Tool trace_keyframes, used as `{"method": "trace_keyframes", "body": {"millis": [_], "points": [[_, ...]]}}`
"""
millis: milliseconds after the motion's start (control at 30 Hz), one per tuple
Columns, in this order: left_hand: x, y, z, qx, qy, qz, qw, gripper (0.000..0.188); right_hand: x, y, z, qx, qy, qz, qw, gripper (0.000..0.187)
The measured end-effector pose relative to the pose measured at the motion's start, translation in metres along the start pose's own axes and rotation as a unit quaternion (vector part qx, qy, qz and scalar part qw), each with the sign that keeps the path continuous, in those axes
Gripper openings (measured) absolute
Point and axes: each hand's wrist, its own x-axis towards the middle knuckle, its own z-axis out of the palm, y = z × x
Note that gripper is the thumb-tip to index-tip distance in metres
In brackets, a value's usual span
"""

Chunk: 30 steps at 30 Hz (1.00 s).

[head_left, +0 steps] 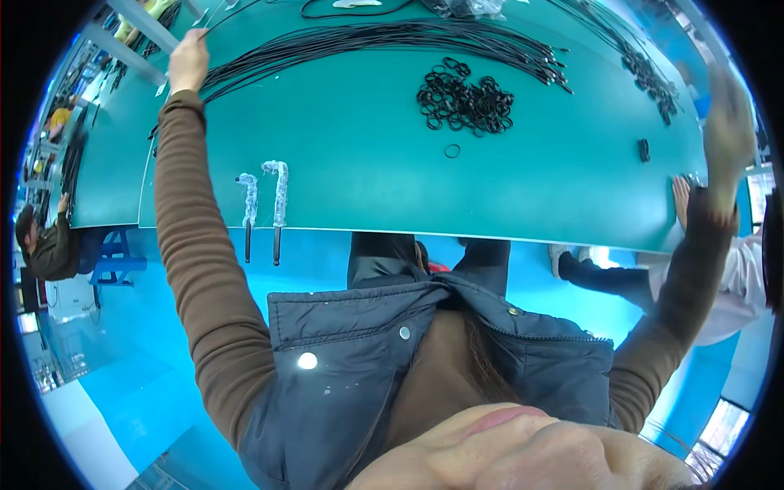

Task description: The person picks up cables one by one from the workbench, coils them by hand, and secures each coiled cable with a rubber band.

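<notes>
At the far left of the table my left hand is closed on a thin black cable, which runs up and to the right from its fingers. Beside that hand begins a long bundle of black cables, arching across the table to shiny tips at its right end. My right hand is raised at the far right, smeared by motion, so its fingers cannot be read. Between my arms, nearer the middle, lies a pile of black rings, with one loose ring just in front of it.
Two black-handled hooked pieces wrapped in clear film overhang the green table's front edge. A small black bundle and more cables lie right. Another person's hand rests at the right edge; a co-worker sits far left.
</notes>
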Motion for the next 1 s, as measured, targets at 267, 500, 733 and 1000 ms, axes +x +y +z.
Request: {"method": "trace_keyframes", "body": {"millis": [267, 500, 733, 1000], "points": [[-0.023, 0.108, -0.132, -0.078, -0.168, 0.111, 0.976, 0.021, -0.225, -0.048, -0.160, 0.089, -0.321, 0.361, 0.871, 0.018], [-0.124, 0.290, -0.183, -0.390, -0.608, 0.170, 0.670, 0.021, -0.245, -0.157, -0.107, 0.432, -0.338, 0.305, 0.778, 0.070], [-0.154, 0.342, -0.198, -0.509, -0.674, 0.044, 0.533, 0.031, -0.208, -0.217, -0.065, 0.586, -0.255, 0.355, 0.683, 0.013], [-0.204, 0.353, -0.204, -0.804, -0.559, -0.203, 0.009, 0.039, -0.223, -0.202, 0.000, 0.539, -0.196, 0.262, 0.776, 0.014]]}}
